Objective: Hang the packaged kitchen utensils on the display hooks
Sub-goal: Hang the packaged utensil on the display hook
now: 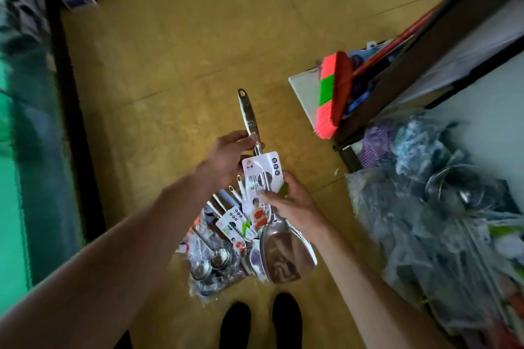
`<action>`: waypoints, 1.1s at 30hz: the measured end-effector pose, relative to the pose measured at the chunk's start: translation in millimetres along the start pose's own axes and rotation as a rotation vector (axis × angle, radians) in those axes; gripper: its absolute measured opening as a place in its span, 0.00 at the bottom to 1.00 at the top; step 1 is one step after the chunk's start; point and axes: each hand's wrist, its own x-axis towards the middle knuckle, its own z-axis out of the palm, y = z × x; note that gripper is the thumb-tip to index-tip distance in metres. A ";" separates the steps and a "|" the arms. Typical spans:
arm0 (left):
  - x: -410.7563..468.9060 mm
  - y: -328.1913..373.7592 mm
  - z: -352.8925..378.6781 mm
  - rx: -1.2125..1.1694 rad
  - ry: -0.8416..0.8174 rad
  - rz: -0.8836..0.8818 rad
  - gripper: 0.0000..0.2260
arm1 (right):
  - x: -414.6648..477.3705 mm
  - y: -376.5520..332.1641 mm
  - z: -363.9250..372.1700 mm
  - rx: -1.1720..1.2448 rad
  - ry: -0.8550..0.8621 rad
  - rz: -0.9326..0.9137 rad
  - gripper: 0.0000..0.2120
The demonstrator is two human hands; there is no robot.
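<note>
I hold a steel spatula (285,255) with a white printed card (262,176) around its shaft. Its handle (248,113), with a hanging hole at the tip, points away from me. My left hand (226,159) grips the handle just above the card. My right hand (295,204) pinches the card's lower part. Beneath them, on the floor, lies a pile of packaged ladles and spoons (218,252) in clear plastic. No display hooks are in view.
A pink and green broom (330,96) leans at a low white shelf (302,88) to the right. Plastic-wrapped goods (425,207) fill the right shelf. A glass counter (31,122) runs along the left. My dark shoes (261,323) stand on the tan floor.
</note>
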 end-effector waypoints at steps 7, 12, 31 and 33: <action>-30.7 53.5 52.4 0.238 -0.268 -0.040 0.06 | -60.8 -27.3 -10.6 0.448 -0.059 0.123 0.20; -67.8 84.8 109.1 0.537 -0.505 0.042 0.10 | -95.1 -40.5 8.8 0.976 -0.328 -0.147 0.29; -148.0 -1.4 254.7 0.595 -0.737 -0.010 0.04 | -253.2 20.3 -74.2 0.561 0.789 -0.166 0.07; -174.1 -23.4 285.5 0.594 -0.787 -0.005 0.04 | -281.0 39.7 -89.2 0.553 0.852 -0.198 0.10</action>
